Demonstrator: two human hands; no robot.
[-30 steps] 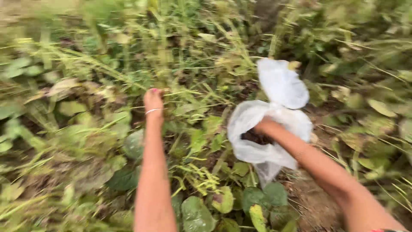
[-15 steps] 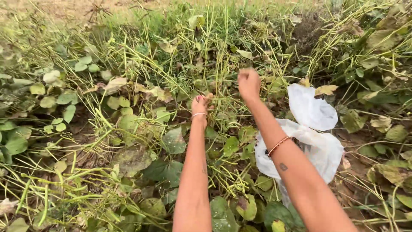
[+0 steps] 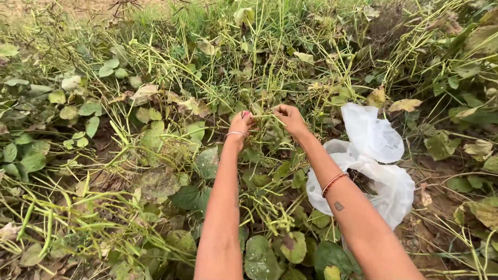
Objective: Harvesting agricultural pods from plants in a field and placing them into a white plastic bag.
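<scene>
Picking is the step in hand: a thin green pod (image 3: 263, 117) is pinched between the left hand (image 3: 240, 124) and right hand (image 3: 289, 117), fingers closed on it, left of the white bag (image 3: 381, 171). A snap free seems called for next.

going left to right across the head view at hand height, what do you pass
Round green leaves → dry brown leaf → left hand → thin green stem held between both hands → right hand → white plastic bag

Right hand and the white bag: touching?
Apart. The head view shows the right hand up among the green pods, with leaves and stems showing between it and the white bag, which lies on the ground beside the forearm.
</scene>
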